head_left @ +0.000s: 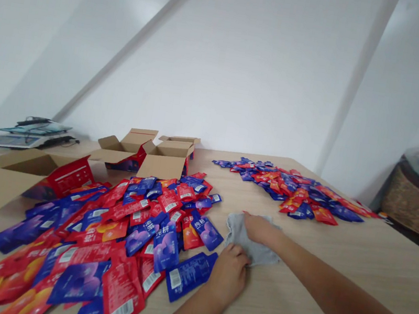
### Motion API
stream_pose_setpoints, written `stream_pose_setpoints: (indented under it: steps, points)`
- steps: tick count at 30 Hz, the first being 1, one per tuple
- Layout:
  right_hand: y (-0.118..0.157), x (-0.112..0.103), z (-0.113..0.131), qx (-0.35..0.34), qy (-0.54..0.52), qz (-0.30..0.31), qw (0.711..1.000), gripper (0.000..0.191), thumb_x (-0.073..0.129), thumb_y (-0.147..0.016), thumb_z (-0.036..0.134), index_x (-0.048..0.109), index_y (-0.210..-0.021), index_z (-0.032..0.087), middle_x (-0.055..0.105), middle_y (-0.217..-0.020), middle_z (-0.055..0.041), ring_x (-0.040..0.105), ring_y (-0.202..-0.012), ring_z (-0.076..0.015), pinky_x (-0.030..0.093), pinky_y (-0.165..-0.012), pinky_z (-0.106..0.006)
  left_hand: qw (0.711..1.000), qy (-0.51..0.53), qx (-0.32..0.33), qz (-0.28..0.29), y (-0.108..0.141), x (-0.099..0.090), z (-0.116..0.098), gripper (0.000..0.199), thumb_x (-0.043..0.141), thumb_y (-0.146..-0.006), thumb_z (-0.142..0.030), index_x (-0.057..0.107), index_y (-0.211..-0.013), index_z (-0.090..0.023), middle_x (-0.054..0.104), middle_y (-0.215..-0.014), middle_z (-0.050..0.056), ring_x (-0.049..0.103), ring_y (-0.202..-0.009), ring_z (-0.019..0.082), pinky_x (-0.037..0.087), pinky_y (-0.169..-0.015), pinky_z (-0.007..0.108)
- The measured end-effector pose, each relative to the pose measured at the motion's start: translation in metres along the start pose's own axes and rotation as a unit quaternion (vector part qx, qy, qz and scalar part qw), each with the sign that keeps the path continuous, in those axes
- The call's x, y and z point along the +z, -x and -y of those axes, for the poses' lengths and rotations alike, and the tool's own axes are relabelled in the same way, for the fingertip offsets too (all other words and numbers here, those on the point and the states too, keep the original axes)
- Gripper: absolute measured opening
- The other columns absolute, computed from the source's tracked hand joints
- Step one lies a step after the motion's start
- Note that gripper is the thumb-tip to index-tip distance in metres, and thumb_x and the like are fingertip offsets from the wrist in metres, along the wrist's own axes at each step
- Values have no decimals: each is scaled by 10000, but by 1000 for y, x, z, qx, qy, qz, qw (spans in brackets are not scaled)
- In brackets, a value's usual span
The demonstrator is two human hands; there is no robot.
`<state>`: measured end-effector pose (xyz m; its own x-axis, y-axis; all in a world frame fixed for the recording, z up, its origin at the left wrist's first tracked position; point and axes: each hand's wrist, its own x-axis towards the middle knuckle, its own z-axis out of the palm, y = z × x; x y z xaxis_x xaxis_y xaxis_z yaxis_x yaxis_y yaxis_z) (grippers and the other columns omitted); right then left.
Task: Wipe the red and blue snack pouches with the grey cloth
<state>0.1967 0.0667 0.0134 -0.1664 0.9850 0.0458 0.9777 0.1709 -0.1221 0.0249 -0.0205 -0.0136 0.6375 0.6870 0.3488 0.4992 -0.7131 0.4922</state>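
A grey cloth (pixel 265 258) lies crumpled on the wooden table between the two heaps of pouches. My right hand (pixel 257 229) rests on top of it, fingers closed on its far side. At the cloth's near left edge, my left hand (pixel 229 272) has its fingers curled onto the fabric; the fingertips are partly hidden. Just left of that hand lies a blue pouch (pixel 190 276) with a white label, face down. It belongs to the edge of a large heap of red and blue spouted pouches (pixel 166 245) on the left.
A second pouch heap (pixel 295 189) spreads across the far right of the table (pixel 355 265). Open cardboard boxes (pixel 164 163) stand behind the left heap, with another open box (pixel 19 174) nearer. Folders and papers (pixel 34 133) are stacked far left. A patterned chair (pixel 416 208) stands at the right.
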Motion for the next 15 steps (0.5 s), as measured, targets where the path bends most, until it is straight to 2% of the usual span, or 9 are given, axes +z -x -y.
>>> stream_pose_setpoints:
  steps: [3, 7, 10, 12, 15]
  points:
    - [-12, -16, -3, 31, -31, -16, 999, 412, 569, -714, 85, 575, -1125, 73, 676, -949, -242, 651, -928, -328, 484, -790, -436, 1000, 4, -4, 6, -1, 0, 1, 408, 423, -685, 6, 689, -927, -185, 619, -940, 55, 500, -957, 199, 438, -890, 333]
    - [-49, -51, -2, 13, -110, -17, 994, 369, 592, -760, 207, 580, -1119, 121, 685, -977, -165, 660, -902, -271, 505, -784, -374, 1000, 20, -7, -2, -2, -1, 0, 390, 442, -678, 1, 691, -917, -182, 621, -939, 53, 497, -955, 203, 443, -872, 324]
    - [-80, -69, -1, -10, -210, -71, 975, 469, 461, -873, 309, 405, -1322, 185, 657, -1091, -98, 649, -919, -184, 518, -786, -323, 999, 33, -4, -10, -1, -1, 1, 403, 444, -669, 8, 691, -924, -183, 624, -951, 52, 498, -962, 200, 442, -876, 318]
    - [-91, -69, -9, 22, -268, -134, 954, 500, 401, -902, 340, 320, -1378, 209, 640, -1120, -85, 637, -936, -165, 518, -807, -336, 999, 39, 0, -13, -1, -1, 2, 414, 441, -665, 14, 691, -929, -182, 627, -953, 53, 501, -966, 197, 442, -881, 317]
    - [-85, -53, -41, 116, -243, -173, 947, 494, 434, -866, 304, 393, -1345, 190, 596, -1183, -116, 575, -1068, -218, 463, -905, -406, 999, 39, 6, -13, -2, 0, 4, 419, 434, -658, 20, 692, -916, -184, 628, -942, 51, 506, -965, 198, 445, -883, 327]
